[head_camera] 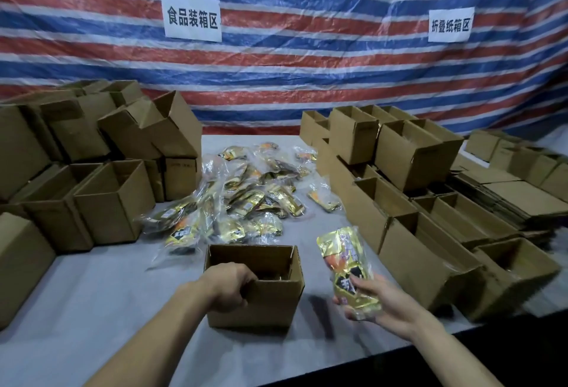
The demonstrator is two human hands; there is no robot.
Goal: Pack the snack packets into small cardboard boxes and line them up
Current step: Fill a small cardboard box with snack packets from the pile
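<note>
Your left hand (229, 286): nearest you, fingers curled over the near-left rim of 1 open cardboard box (264, 303), gripping it.
Your right hand (379, 302): fingers wrapped round the lower end of 1 gold snack packet (345, 259), held upright just right of the box, above the table (92, 294).
Open box: stands upright on the grey table, flaps up; its inside is dark.
Packet pile (242, 199): loose gold packets heaped behind the box, mid-table.
Left boxes (113, 202): open boxes stacked along the left.
Right boxes (408, 251): open boxes in rows along the right, flattened cardboard (522, 199) beyond.
Backdrop: striped tarp (276, 79) bearing 2 white paper signs (192, 16).
</note>
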